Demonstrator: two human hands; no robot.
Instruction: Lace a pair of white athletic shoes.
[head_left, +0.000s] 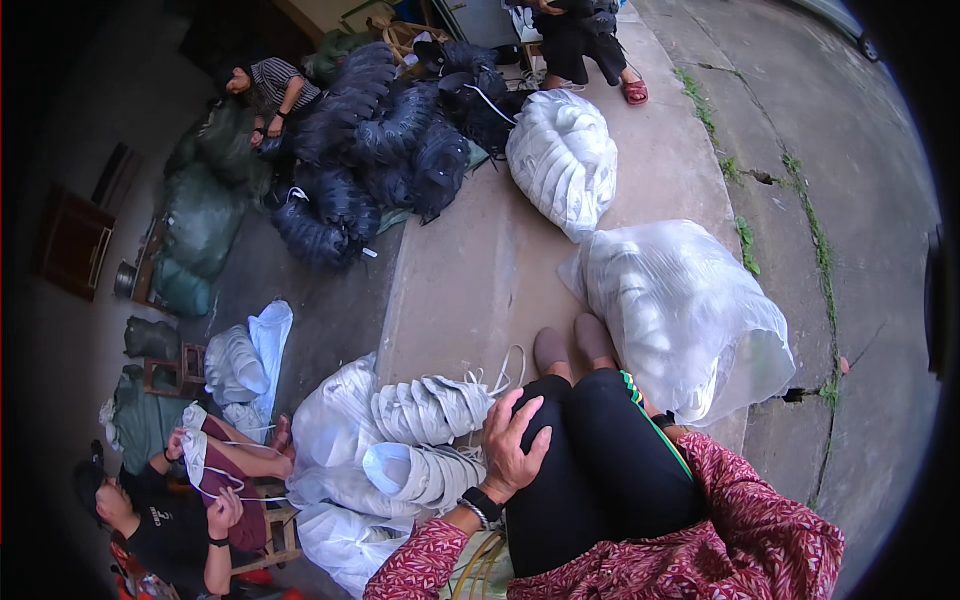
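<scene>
My left hand (513, 440) lies on my left knee with its fingers spread and nothing in them. Just left of it are two nested stacks of pale grey shoe uppers, the farther stack (425, 408) with loose white laces near my fingers and the nearer stack (425, 475) showing a light blue lining. My right hand (653, 410) shows only as a sliver beyond my right thigh, by a large clear plastic bag (670, 290) of white pieces. Its fingers are hidden, so its grip cannot be seen.
Another filled white bag (565, 160) stands farther off. Dark shoe-upper bundles (370, 150) pile up at the back left, near a person in stripes (275, 90). At lower left, a seated person (160, 520) handles a white piece with laces. Someone else (580, 40) sits at the top.
</scene>
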